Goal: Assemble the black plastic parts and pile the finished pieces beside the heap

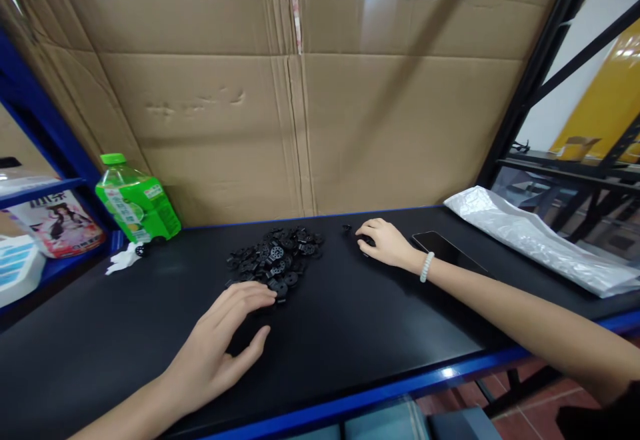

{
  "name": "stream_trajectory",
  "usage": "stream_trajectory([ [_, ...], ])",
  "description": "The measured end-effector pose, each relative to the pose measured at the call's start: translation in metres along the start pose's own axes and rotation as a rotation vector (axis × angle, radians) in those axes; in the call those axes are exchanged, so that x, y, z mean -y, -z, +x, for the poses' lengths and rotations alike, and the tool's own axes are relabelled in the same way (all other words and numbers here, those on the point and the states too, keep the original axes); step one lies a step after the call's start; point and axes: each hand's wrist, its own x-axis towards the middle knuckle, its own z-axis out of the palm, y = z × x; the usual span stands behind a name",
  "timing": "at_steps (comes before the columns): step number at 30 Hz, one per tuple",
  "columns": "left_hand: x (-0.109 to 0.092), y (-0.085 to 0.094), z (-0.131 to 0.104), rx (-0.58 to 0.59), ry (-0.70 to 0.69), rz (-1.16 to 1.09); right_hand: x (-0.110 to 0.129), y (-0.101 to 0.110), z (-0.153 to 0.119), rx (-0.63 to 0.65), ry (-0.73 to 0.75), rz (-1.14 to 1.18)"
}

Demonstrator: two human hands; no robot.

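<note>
Black parts (277, 253) lie mostly heaped mid-table, so the work looks barely begun; one piece (347, 228) sits apart to the right. The left hand (220, 343) gapes at the heap's near edge; whether the curled right hand (386, 243) grips anything, I cannot tell.

One parts heap (276, 253), one bracelet (427, 267), one phone (446, 251)
</note>
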Motion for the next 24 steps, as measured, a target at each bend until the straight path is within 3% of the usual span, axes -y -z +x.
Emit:
stream_trajectory([
  [5,-0.004,-0.001,0.005,-0.043,0.022,-0.016,-0.016,0.02,-0.005,-0.009,0.075,-0.049],
  [9,-0.004,-0.001,0.007,-0.074,0.033,-0.006,0.008,0.02,0.004,-0.019,0.151,-0.12],
  [15,0.004,0.002,0.002,-0.063,-0.003,0.047,0.044,-0.008,0.02,0.112,0.336,-0.212],
  [20,0.02,0.013,0.003,-0.088,0.136,0.231,0.029,-0.003,0.011,0.126,0.282,-0.274],
  [24,0.049,0.015,0.003,0.003,0.29,0.269,0.008,0.01,-0.003,0.122,0.29,-0.278],
])
